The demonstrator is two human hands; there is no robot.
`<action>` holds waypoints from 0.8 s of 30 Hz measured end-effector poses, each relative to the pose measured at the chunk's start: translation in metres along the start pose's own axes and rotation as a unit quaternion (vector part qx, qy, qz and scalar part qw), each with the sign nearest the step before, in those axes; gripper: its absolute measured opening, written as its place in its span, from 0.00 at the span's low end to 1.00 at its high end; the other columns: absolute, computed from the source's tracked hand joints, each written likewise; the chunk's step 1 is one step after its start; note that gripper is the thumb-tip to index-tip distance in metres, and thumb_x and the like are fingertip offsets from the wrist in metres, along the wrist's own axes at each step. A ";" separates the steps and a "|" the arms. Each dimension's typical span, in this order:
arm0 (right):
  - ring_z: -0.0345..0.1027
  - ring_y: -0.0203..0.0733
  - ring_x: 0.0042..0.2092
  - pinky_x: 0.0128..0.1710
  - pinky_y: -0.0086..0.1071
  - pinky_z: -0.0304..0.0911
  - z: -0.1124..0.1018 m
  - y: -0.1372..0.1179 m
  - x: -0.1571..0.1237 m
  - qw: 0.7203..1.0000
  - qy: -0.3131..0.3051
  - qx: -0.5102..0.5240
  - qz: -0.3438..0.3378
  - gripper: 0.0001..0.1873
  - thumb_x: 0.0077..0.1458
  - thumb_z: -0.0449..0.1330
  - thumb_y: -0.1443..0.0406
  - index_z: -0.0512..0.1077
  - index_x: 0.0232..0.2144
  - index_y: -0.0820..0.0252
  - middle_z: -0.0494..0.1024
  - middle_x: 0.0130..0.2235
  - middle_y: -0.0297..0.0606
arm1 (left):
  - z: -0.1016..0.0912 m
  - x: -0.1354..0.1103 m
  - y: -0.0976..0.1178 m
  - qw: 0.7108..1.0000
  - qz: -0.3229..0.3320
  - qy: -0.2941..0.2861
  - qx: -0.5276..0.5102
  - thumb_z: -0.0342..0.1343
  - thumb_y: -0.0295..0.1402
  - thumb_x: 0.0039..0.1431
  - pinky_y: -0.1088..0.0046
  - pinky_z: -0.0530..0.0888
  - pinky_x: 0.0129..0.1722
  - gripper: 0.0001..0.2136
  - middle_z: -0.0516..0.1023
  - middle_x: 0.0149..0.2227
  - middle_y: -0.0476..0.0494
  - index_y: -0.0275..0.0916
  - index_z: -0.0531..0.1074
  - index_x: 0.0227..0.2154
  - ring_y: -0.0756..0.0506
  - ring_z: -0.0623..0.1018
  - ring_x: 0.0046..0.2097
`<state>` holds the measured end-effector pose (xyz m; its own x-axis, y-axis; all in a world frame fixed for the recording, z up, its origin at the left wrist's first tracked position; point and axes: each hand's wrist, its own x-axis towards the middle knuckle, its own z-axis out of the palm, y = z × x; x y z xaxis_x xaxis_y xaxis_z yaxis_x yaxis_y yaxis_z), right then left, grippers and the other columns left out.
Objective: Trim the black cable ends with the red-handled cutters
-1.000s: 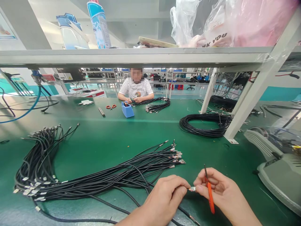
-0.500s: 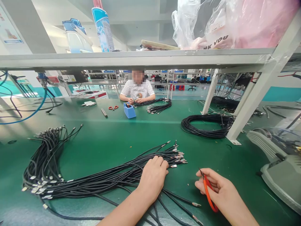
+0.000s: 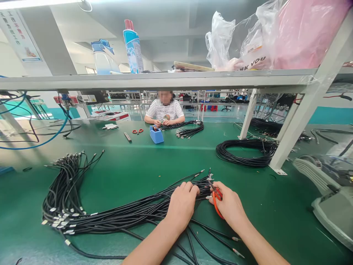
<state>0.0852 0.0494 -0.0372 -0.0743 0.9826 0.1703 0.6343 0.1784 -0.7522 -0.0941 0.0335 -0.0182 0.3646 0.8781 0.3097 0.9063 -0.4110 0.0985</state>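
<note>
A long bundle of black cables [image 3: 124, 213] lies across the green table, bent at the left, where white labels are wrapped round several cables. My left hand [image 3: 183, 200] lies over the bundle near its right end, fingers curled round the cables. In my right hand [image 3: 227, 202] is a pair of red-handled pliers [image 3: 217, 206], its dark tips at the cable ends with their metal tips [image 3: 210, 177]. The right fingers hide part of these ends. A few loose cables [image 3: 215, 233] run out below my left wrist toward the right.
A coil of black cable [image 3: 245, 152] lies by the shelf post [image 3: 292, 125]. Across the table a person [image 3: 165, 110] handles cables behind a blue tape dispenser [image 3: 156, 135]. Red-handled scissors [image 3: 138, 131] lie nearby. A grey-green machine [image 3: 331, 202] stands at right; a shelf [image 3: 165, 81] spans above.
My right hand has moved left with the pliers, from beside the bundle to the cable ends. My left hand stays on the cables. The view has tilted up slightly.
</note>
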 end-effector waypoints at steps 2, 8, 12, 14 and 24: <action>0.69 0.38 0.31 0.36 0.36 0.65 0.001 0.001 0.002 0.999 -0.004 0.033 -0.007 0.06 0.56 0.63 0.65 0.71 0.36 0.60 0.75 0.31 0.30 | -0.002 -0.001 -0.003 1.000 0.003 0.007 -0.019 0.47 0.24 0.67 0.66 0.69 0.39 0.09 0.74 0.39 0.44 0.38 0.72 0.39 0.42 0.71 0.41; 0.71 0.39 0.33 0.36 0.30 0.65 -0.028 0.002 -0.035 0.992 -0.015 0.126 -0.012 0.06 0.51 0.62 0.65 0.69 0.33 0.54 0.76 0.31 0.29 | -0.017 -0.018 0.016 0.988 0.105 -0.014 -0.114 0.48 0.32 0.70 0.68 0.67 0.44 0.10 0.77 0.43 0.48 0.44 0.72 0.48 0.45 0.71 0.44; 0.72 0.40 0.34 0.36 0.28 0.66 -0.038 0.004 -0.061 0.991 0.007 0.135 0.017 0.07 0.50 0.63 0.61 0.70 0.35 0.51 0.76 0.31 0.28 | -0.022 -0.025 0.034 0.941 0.066 -0.092 -0.320 0.50 0.30 0.68 0.69 0.64 0.42 0.10 0.77 0.36 0.46 0.41 0.76 0.44 0.45 0.72 0.38; 0.73 0.42 0.36 0.35 0.27 0.67 -0.036 0.007 -0.065 0.990 0.011 0.135 0.027 0.10 0.48 0.63 0.59 0.71 0.35 0.51 0.78 0.33 0.30 | -0.022 -0.023 0.037 0.906 0.022 -0.125 -0.404 0.51 0.27 0.64 0.73 0.64 0.37 0.11 0.74 0.28 0.50 0.39 0.78 0.31 0.48 0.72 0.33; 0.78 0.49 0.35 0.26 0.34 0.75 -0.024 0.020 -0.074 0.934 0.175 -0.241 -0.199 0.21 0.53 0.61 0.48 0.70 0.43 0.54 0.80 0.37 0.40 | -0.007 -0.020 0.035 0.793 -0.158 -0.105 -0.579 0.55 0.36 0.56 0.76 0.66 0.29 0.12 0.72 0.23 0.49 0.32 0.79 0.29 0.50 0.69 0.27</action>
<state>0.1219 -0.0214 -0.0496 -0.1762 0.7507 0.6368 0.8887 0.3994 -0.2250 -0.0717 -0.0004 -0.0141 0.2966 0.9534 -0.0561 0.1989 -0.0043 0.9800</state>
